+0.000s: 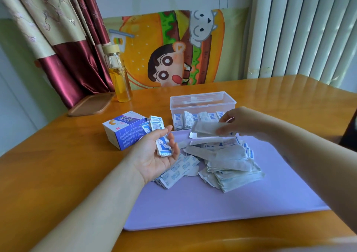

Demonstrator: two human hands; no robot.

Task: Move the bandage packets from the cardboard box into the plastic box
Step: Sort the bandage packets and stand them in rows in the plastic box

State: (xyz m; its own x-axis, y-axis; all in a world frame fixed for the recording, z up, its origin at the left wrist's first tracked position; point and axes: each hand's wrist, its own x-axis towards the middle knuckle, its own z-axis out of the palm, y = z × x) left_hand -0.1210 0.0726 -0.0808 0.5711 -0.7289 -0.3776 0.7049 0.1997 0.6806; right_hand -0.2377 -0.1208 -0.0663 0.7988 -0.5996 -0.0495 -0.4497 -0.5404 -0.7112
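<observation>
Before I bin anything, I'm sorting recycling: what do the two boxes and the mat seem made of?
Plastic box: clear, glossy rigid plastic; packets show through its wall.
Cardboard box: printed thin card; its open end looks creased.
Mat: smooth matte lilac sheet, perhaps silicone or plastic.

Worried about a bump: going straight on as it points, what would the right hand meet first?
Probably the plastic box, reached first by the packet stack the right hand pinches; depth unclear.

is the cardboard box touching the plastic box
Apart: the head view shows bare table between the cardboard box and the plastic box.
</observation>
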